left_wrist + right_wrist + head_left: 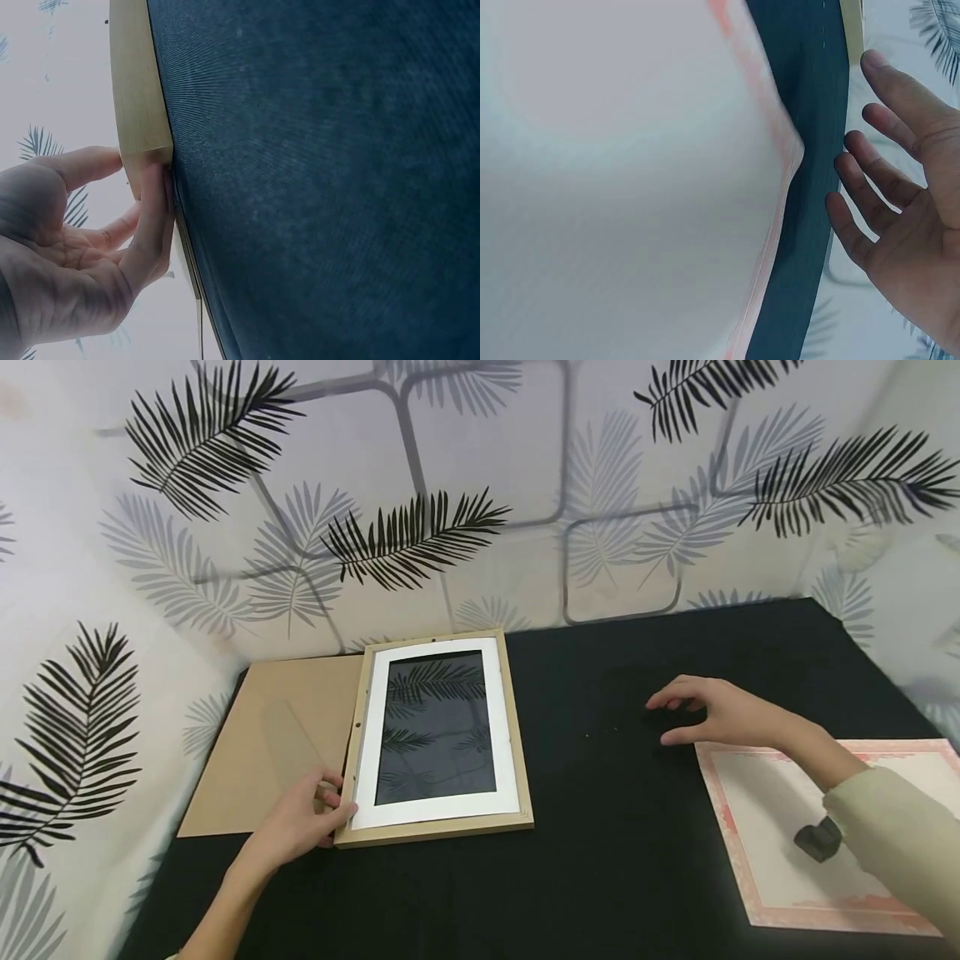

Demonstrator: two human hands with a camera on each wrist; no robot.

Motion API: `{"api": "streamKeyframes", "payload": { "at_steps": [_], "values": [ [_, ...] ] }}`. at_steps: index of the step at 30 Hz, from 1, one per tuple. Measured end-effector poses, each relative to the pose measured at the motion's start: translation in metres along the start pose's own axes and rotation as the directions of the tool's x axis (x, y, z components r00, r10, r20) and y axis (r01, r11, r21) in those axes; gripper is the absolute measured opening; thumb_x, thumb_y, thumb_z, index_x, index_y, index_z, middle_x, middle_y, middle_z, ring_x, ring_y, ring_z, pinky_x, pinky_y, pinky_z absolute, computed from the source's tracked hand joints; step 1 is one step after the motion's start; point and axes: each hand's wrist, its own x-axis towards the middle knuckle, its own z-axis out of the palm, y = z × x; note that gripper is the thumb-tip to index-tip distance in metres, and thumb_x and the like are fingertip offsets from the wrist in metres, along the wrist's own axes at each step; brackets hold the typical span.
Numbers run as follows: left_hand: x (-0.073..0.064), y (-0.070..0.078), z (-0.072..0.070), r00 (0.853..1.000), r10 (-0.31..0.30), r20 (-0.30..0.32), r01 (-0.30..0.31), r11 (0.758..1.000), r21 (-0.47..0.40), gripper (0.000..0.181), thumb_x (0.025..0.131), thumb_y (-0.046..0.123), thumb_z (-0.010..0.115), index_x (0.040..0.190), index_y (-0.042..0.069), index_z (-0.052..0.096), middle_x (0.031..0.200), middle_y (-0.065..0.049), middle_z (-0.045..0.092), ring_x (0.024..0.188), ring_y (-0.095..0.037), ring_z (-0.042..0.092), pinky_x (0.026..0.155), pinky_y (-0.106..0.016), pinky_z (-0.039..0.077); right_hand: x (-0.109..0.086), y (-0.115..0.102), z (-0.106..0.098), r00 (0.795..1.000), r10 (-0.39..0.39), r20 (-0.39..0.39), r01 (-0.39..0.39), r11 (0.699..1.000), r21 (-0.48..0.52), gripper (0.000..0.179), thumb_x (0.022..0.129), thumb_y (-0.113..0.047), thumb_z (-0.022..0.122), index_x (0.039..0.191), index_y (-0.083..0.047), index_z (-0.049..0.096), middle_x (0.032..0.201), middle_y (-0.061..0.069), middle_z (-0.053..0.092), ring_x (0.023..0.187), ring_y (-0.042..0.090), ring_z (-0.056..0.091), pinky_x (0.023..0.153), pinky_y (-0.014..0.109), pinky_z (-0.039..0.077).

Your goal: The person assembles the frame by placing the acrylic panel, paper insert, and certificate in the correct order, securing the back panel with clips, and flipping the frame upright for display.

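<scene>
A light wooden picture frame (435, 835) with a white mat (435, 812) and a dark, glossy centre (437, 735) lies on the black cloth. My left hand (303, 814) pinches its near left corner, the thumb on the top edge and the fingers at the side. The left wrist view shows this hand (97, 247) against the wooden corner (142, 112). My right hand (720, 714) hovers over the cloth with loosely bent fingers and holds nothing. Just below it lies a cream paper sheet with a pink border (765, 827); the right wrist view shows the paper (630, 187) close by.
A brown backing board (232, 760) lies left of the frame, partly covered by my left hand. Black cloth (600, 860) covers the table between the frame and the paper. Behind stands a wall with leaf-patterned covering (495, 460). A small dark item (817, 841) shows near my right sleeve.
</scene>
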Motion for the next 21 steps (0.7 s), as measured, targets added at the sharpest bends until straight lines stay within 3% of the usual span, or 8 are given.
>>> {"api": "streamKeyframes", "payload": {
  "at_steps": [14, 21],
  "values": [
    [-0.001, -0.003, -0.001, 1.0, 0.005, 0.019, -0.005, 1.0, -0.018, 0.044, 0.095, 0.01, 0.073, 0.125, -0.008, 0.047, 0.102, -0.018, 0.057, 0.076, -0.025, 0.061, 0.057, -0.039, 0.06, -0.057, 0.029, -0.02, 0.996, 0.067, -0.066, -0.07, 0.996, -0.048, 0.052, 0.079, -0.028, 0.09, 0.124, -0.015, 0.069, 0.121, -0.004, 0.065, 0.104, 0.015, 0.058, 0.086, 0.025, 0.052],
    [0.0, -0.003, -0.002, 1.0, 0.011, 0.015, -0.011, 1.0, -0.012, 0.043, 0.095, 0.01, 0.073, 0.125, -0.008, 0.048, 0.102, -0.018, 0.058, 0.075, -0.024, 0.061, 0.056, -0.038, 0.06, -0.079, 0.045, -0.024, 0.992, 0.105, -0.073, -0.112, 0.99, -0.088, 0.056, 0.073, -0.03, 0.093, 0.123, -0.018, 0.071, 0.122, -0.003, 0.062, 0.105, 0.012, 0.054, 0.084, 0.024, 0.05]
  ]
}}
